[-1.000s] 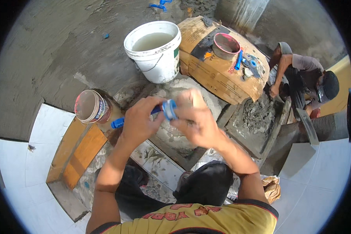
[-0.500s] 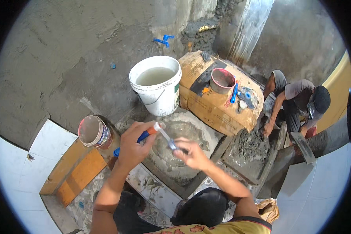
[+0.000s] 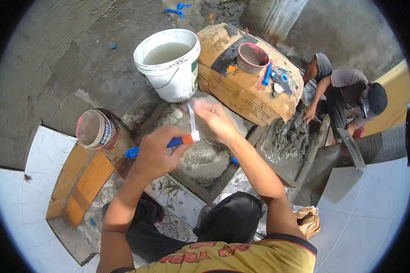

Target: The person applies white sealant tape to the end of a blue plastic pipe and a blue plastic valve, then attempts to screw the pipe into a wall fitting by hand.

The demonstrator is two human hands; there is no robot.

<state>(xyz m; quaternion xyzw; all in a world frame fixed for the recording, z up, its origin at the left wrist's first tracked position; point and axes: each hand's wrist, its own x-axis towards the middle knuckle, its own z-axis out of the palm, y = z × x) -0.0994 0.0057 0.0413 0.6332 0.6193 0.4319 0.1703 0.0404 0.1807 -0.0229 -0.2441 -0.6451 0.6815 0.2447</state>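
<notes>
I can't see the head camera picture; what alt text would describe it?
Seen from above, a crouching person's left hand grips a blue-handled brush while the right hand touches its thin upright end, over wet mortar. Beyond stand a white bucket of cloudy water and a cardboard box; another person crouches at right.

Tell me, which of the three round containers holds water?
The large white plastic bucket, standing on the grey floor, holds cloudy water. The small pink-rimmed tub on the cardboard box and the tilted can look empty.
</notes>
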